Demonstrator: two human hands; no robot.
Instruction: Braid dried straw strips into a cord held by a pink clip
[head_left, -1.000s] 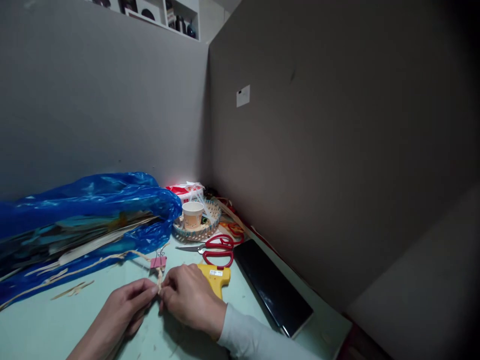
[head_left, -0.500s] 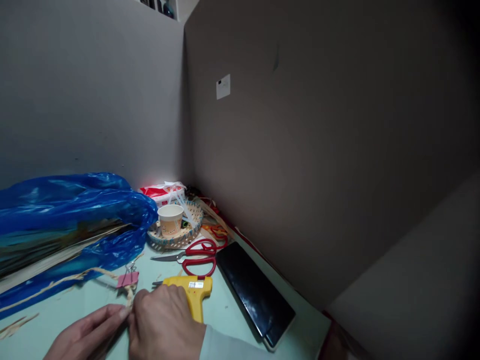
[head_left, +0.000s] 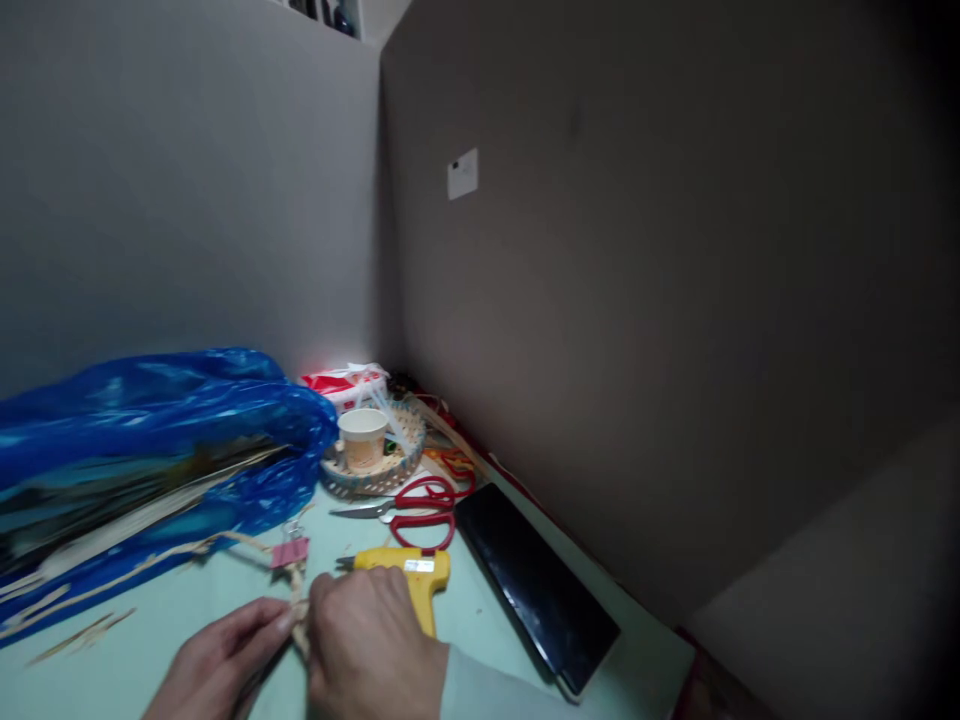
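A pale braided fibre cord [head_left: 298, 598] runs down from a pink binder clip [head_left: 290, 552] at the lower left of the view. My left hand [head_left: 229, 655] pinches the cord between thumb and fingertips. Close beside it, my right hand [head_left: 375, 640] is closed at the cord, its back toward me; its fingertips are hidden. A long loose strand [head_left: 150, 568] trails left from the clip. Just beyond my right hand lies a yellow glue gun [head_left: 424, 568], partly covered by that hand. Red-handled scissors [head_left: 420, 515] lie behind the glue gun.
A blue plastic bag [head_left: 165, 400] with long dry fibres fills the left. A woven basket [head_left: 409, 450] holds a paper cup [head_left: 363, 440], near a red and white packet [head_left: 345, 385]. On the right is a black flat case [head_left: 536, 590]. Grey partitions [head_left: 637, 300] rise behind the table.
The whole scene has shifted slightly right in view. My hands stay at the cord below the clip, with a little more of the braid showing between them.
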